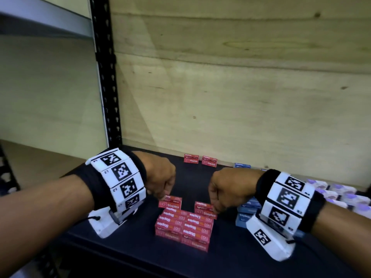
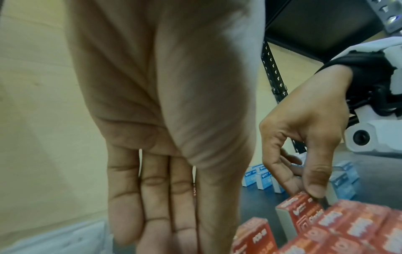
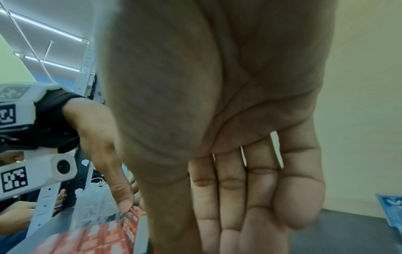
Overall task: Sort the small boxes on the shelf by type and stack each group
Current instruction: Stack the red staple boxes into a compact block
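Head view: a block of small red cardboard staple boxes [image 1: 183, 225] stands stacked near the front of the dark shelf [image 1: 230, 255], and the red group looks nearly gathered. Behind the stack, the left hand [image 1: 160, 178] pinches one red box [image 1: 170, 202] between thumb and fingers, while the right hand [image 1: 226, 189] pinches another red box [image 1: 204, 209]. Next, each box likely needs setting squarely on the stack. Two more red boxes [image 1: 199, 160] wait at the plywood back wall [image 1: 241, 87]; blue boxes [image 1: 246, 215] sit beside the right wrist.
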{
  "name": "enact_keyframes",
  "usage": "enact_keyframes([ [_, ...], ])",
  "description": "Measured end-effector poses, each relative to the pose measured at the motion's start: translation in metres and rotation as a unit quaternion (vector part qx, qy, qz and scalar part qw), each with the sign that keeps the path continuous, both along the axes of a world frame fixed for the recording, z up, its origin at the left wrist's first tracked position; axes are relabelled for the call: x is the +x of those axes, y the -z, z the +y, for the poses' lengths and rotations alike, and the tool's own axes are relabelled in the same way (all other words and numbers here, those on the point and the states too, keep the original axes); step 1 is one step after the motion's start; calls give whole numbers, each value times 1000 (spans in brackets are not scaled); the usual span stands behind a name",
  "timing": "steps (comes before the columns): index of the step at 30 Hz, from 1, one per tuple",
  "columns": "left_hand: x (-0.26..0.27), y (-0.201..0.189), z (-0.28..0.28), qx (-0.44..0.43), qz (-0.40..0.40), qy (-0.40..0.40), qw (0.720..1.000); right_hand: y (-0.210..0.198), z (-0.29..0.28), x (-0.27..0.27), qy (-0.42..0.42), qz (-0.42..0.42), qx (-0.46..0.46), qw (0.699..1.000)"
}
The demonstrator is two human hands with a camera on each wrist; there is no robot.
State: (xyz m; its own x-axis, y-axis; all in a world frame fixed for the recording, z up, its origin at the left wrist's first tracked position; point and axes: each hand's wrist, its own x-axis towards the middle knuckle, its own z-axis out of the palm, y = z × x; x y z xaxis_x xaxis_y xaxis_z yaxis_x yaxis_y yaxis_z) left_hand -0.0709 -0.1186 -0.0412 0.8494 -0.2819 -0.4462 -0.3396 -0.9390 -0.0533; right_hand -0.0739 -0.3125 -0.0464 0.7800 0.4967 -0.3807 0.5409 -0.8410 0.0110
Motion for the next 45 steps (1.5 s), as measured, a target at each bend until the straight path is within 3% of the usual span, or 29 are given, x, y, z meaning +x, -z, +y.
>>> enact_keyframes([
  [17,-19,8,10,-82,0,-9,997,7,-3,-22,20,34,59,997],
  [25,-16,13,2,-75,13,-1,997,9,3,-20,1,37,58,998],
  [34,5,10,-3,-85,87,-43,992,6,6,-5,3,83,37,996],
  [37,22,5,-7,-75,45,-46,995,-1,4,15,9,65,24,998],
  [45,93,-12,-24,5,-142,-9,990,-18,-11,110,63,-91,-19,994],
])
